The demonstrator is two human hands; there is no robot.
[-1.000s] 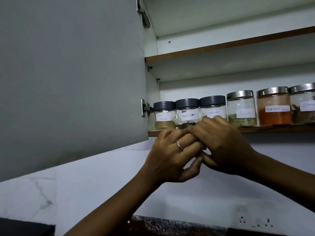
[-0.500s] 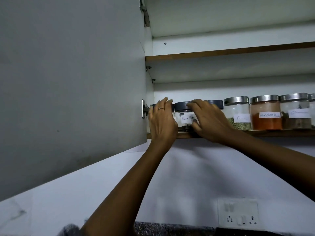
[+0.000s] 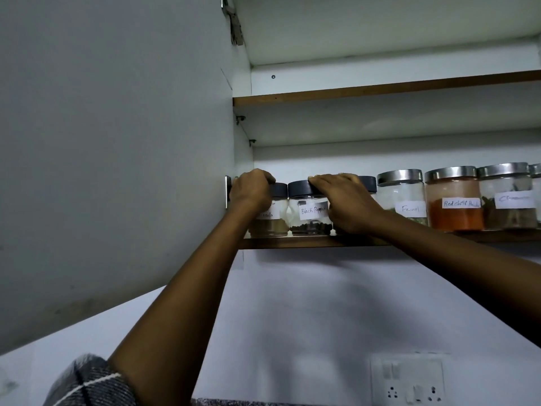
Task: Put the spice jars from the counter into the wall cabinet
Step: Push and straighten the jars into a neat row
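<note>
Wall (image 3: 292, 312): plain white, dim, below the hands.
Socket plate (image 3: 408, 379): white, low and to the right of the hands.
Upper shelf (image 3: 380, 89): wood-edged, bare, above the hands.

A home kitchen: a wall cabinet (image 3: 380, 92) stands open, its door (image 3: 111, 142) swung left, with labelled spice jars (image 3: 310, 208) lined along the lower shelf (image 3: 292, 243) — black pepper, fennel (image 3: 402, 197), red chilli (image 3: 453, 199). Below, a white wall carries a socket panel (image 3: 408, 379) above a speckled counter (image 3: 234, 402).
</note>
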